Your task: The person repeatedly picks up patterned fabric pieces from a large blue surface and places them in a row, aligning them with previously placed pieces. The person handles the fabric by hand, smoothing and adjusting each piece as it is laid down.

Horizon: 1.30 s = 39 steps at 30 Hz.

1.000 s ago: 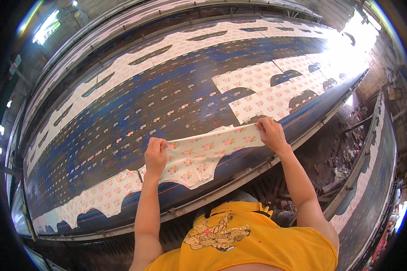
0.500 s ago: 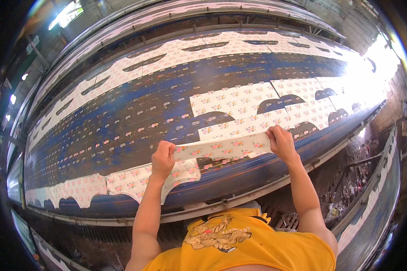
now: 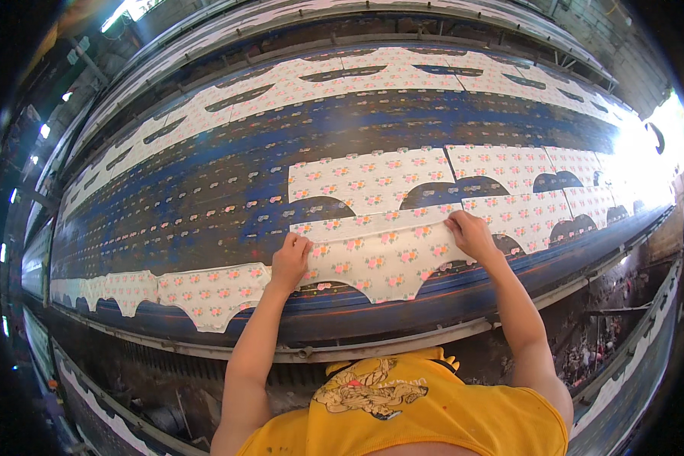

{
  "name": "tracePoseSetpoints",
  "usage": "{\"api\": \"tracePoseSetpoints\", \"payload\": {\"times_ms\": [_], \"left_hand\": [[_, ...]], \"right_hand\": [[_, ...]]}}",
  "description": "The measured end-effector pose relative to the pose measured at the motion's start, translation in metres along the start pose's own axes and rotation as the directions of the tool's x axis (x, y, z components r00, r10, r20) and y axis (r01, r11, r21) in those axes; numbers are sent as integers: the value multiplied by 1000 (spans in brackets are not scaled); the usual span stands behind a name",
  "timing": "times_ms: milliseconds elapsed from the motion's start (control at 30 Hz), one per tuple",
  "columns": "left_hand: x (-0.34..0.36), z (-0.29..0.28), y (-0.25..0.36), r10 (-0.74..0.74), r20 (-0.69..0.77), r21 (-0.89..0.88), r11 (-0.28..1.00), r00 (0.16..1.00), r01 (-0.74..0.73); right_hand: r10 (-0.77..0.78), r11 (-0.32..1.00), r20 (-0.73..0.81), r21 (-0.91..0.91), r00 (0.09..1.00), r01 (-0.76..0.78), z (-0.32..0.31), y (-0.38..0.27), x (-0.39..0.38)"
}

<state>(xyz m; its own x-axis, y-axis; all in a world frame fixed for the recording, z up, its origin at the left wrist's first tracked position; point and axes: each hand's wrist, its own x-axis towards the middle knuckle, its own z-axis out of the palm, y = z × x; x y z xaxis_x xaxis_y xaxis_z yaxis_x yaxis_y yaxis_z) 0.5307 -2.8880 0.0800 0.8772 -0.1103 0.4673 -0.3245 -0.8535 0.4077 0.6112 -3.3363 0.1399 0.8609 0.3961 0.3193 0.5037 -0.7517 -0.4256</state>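
Between my hands is a cut piece of white fabric (image 3: 391,262) printed with pink and orange flowers. My left hand (image 3: 289,260) pinches its upper left corner, and my right hand (image 3: 471,234) pinches the upper right one. Its top edge is folded over in a narrow strip between them, while its curved lower part lies over the near side of the long dark table (image 3: 197,205). Left of my left hand lies a similar flowered piece (image 3: 216,292). Beyond my hands another flowered piece (image 3: 380,175) rests flat on the table.
More flowered pieces (image 3: 509,216) run in rows to the right, and a further row (image 3: 319,64) lines the table's far side. A metal rail (image 3: 342,351) follows the near edge. Another long table (image 3: 631,357) stands at the lower right, beyond a littered gap. Strong light glares at the right.
My hands have lowered the stretched fabric piece, and its curved lower part now spreads over the near side of the table. The view has shifted slightly.
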Motion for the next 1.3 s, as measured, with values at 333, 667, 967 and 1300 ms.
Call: {"api": "tracePoseSetpoints", "payload": {"times_ms": [333, 667, 967, 1300], "left_hand": [[45, 39, -35, -108, 211, 164, 984, 972, 74], [50, 38, -24, -295, 223, 62, 956, 929, 288], [55, 44, -35, -100, 313, 161, 986, 944, 51], [42, 39, -22, -159, 264, 85, 986, 951, 141]], "right_hand": [[26, 997, 110, -78, 994, -17, 64, 64, 33], [128, 989, 92, -85, 988, -121, 69, 65, 30], [-28, 970, 165, -235, 986, 67, 68, 62, 41], [11, 998, 148, -58, 989, -2, 56, 39, 34]]}}
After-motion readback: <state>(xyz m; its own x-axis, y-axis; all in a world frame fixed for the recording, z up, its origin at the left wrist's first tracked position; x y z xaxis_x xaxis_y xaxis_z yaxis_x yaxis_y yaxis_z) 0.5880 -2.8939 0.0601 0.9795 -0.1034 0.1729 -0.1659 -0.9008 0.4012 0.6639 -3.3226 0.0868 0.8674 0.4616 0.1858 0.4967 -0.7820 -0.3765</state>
